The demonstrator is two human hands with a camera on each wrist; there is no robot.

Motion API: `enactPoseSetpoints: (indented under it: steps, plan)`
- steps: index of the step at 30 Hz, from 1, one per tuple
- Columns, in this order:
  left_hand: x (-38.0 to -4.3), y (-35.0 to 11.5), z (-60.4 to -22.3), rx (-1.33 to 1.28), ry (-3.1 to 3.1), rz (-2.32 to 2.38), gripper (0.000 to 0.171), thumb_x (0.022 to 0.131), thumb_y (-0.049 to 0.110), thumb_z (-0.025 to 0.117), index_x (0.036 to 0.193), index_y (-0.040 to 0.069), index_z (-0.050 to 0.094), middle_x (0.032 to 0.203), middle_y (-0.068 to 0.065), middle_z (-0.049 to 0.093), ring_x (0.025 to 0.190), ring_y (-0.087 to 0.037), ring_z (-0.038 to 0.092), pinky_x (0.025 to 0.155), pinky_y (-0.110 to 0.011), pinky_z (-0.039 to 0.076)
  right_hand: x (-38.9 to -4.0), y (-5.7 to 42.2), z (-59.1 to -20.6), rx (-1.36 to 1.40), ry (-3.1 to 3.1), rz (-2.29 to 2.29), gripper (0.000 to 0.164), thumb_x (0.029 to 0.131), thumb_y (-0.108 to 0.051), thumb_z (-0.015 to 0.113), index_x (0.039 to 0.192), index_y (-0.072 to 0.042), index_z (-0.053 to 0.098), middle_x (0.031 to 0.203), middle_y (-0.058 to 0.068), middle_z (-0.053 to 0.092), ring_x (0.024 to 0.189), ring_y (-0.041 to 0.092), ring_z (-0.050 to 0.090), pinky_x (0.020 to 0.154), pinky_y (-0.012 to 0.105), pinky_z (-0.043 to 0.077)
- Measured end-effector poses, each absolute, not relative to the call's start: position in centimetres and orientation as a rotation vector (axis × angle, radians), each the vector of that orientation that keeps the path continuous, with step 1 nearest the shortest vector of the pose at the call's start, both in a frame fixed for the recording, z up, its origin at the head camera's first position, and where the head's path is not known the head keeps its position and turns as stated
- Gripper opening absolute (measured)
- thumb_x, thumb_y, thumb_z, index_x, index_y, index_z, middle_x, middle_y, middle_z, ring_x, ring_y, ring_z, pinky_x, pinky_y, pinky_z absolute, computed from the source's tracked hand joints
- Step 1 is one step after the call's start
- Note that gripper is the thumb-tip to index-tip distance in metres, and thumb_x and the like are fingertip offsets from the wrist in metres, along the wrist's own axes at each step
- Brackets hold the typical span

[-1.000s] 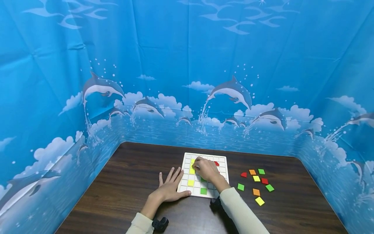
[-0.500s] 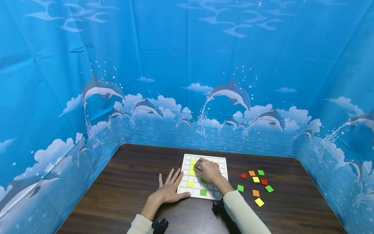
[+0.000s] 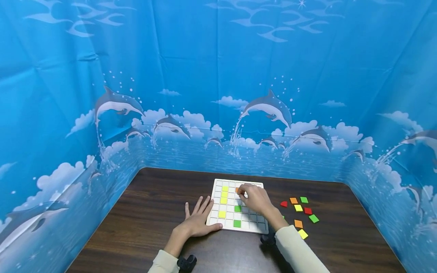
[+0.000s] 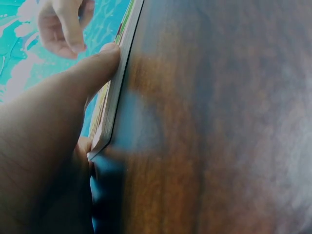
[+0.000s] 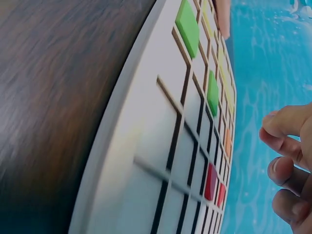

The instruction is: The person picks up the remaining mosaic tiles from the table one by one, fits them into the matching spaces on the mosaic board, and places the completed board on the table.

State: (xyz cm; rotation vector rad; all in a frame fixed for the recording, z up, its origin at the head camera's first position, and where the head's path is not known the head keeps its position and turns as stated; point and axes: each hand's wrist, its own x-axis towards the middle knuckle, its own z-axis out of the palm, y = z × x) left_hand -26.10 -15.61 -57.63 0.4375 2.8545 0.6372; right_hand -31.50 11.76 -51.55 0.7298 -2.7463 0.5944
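A white grid board lies on the table. My left hand rests at its left side with fingers spread, the thumb at the near left corner; the left wrist view shows that thumb along the board's edge. Over the board's right half is my right hand, fingers loosely curled with nothing visible in them, also in the right wrist view. Yellow tiles form a short column at the left of the grid, with one more below. Green tiles, an orange tile and red tiles occupy other squares.
Right of the board lie several loose tiles: a red quarter-round piece, orange, green, yellow and red squares. My right forearm partly covers some. A blue dolphin-print curtain surrounds the dark wooden table.
My right hand has moved right from the yellow column toward the board's right half, uncovering the yellow tiles, an orange tile and a green tile. My left hand stays in place.
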Motion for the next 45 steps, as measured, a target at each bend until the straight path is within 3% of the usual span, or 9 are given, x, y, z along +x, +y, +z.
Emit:
enactPoseSetpoints:
  steps: [6,10,28,35,45]
  plan:
    - [-25.6,-15.5,-56.4,0.433,2.84,0.632,0.112,0.09,0.086,0.054,0.173,0.022,0.017,0.182,-0.003,0.008,0.169,-0.032,-0.002,0.122,-0.077,-0.019,-30.8,13.8,-51.4,0.686,-2.715,0.597,0.006,0.094,-0.013,0.082,0.096,-0.019,0.08,0.091,-0.009,0.074,0.072,0.005,0.059,0.058,0.023,0.044]
    - [-25.4,-15.6,-56.1,0.47,2.849,0.682,0.112,0.09,0.085,0.057,0.173,0.019,0.02,0.181,-0.007,0.012,0.168,-0.036,0.0,0.119,-0.081,-0.018,-30.2,15.2,-51.4,0.657,-2.709,0.608,0.006,0.093,-0.012,0.083,0.095,-0.017,0.079,0.088,-0.009,0.072,0.067,0.005,0.052,0.054,0.023,0.04]
    - [-26.0,-15.6,-57.4,0.445,2.858,0.643,0.115,0.088,0.089,0.053,0.173,0.022,0.016,0.182,-0.002,0.008,0.169,-0.033,-0.004,0.121,-0.077,-0.022,-27.5,22.5,-51.8,0.512,-2.678,0.533,0.011,0.089,-0.012,0.087,0.094,-0.019,0.079,0.089,-0.009,0.07,0.065,0.001,0.051,0.053,0.021,0.039]
    - [-26.1,-15.6,-57.8,0.431,2.853,0.625,0.116,0.087,0.091,0.051,0.174,0.023,0.015,0.182,-0.001,0.006,0.169,-0.032,-0.006,0.121,-0.077,-0.022,-26.6,26.0,-51.6,0.394,-2.756,0.518,0.01,0.092,-0.013,0.083,0.098,-0.019,0.079,0.096,-0.002,0.074,0.058,0.007,0.045,0.049,0.024,0.034]
    - [-25.9,-15.4,-57.4,0.437,2.866,0.662,0.114,0.089,0.089,0.053,0.173,0.021,0.018,0.182,-0.004,0.009,0.169,-0.033,-0.003,0.121,-0.076,-0.021,-26.4,30.5,-52.7,0.303,-2.844,0.523,0.014,0.092,-0.009,0.082,0.104,-0.014,0.079,0.106,0.006,0.075,0.068,0.01,0.056,0.053,0.028,0.044]
